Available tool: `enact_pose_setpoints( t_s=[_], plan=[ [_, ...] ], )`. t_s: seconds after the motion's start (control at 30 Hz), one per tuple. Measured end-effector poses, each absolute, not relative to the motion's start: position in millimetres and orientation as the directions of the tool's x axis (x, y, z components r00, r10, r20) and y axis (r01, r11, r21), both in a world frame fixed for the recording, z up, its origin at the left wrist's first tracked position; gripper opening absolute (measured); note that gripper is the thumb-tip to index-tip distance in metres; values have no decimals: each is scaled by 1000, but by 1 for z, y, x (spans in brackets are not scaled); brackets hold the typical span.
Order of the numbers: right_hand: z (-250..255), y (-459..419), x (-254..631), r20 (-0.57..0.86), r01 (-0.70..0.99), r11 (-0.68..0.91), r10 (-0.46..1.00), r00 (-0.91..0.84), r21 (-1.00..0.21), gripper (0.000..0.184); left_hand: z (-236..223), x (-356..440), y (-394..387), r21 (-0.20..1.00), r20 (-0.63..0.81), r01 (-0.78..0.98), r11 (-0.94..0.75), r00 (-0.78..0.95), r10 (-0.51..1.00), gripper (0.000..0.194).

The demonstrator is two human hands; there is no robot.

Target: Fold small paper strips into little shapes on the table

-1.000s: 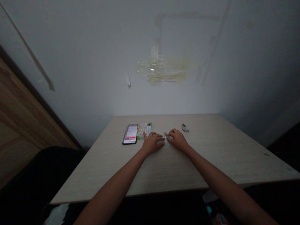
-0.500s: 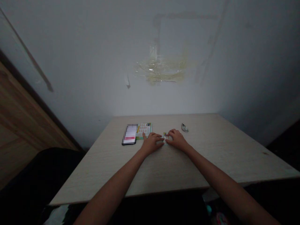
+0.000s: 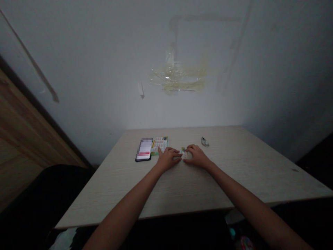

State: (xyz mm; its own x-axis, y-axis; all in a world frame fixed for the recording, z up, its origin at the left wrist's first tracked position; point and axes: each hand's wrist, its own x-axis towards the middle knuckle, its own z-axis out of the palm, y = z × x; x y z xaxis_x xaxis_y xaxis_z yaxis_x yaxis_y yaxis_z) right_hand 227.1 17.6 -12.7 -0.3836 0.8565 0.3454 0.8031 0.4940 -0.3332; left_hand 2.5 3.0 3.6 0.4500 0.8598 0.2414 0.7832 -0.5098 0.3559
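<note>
Right fingers [image 3: 191, 148] have spread wider beside the card [image 3: 184, 154].

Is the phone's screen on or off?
On: the phone glows pale, with a red band near its lower end; finer details are pixelated.

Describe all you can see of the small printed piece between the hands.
The small printed piece looks thin and flat, like paper or film: pale, with a yellow-green far end and reddish print too small to read. It appears to lie on the wood-grain table, between the left hand and right hand. The right hand partly covers its right side; whether the left touches it is unclear.
</note>
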Motion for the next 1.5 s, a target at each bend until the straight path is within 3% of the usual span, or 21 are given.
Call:
enact_pose_setpoints(
  t_s=[0.37, 0.57, 0.73, 1.5],
  plan=[
    [-16, 16, 230, 418, 744, 562, 811, -410, -362, 54, 2, 1, 3, 366, 257, 774, -517, 450, 855, 26],
    [-19, 19, 236, 480, 653, 635, 761, -436, -413, 18, 1, 2, 3, 342, 245, 791, -508, 447, 860, 26],
    [-29, 27, 238, 518, 657, 629, 757, -398, -415, 12, 3, 2, 1, 350, 227, 793, -498, 444, 867, 27],
    [-11, 20, 222, 352, 903, 354, 900, -259, -242, 39, 8, 4, -2, 355, 190, 797, -489, 451, 872, 28]
  ],
)
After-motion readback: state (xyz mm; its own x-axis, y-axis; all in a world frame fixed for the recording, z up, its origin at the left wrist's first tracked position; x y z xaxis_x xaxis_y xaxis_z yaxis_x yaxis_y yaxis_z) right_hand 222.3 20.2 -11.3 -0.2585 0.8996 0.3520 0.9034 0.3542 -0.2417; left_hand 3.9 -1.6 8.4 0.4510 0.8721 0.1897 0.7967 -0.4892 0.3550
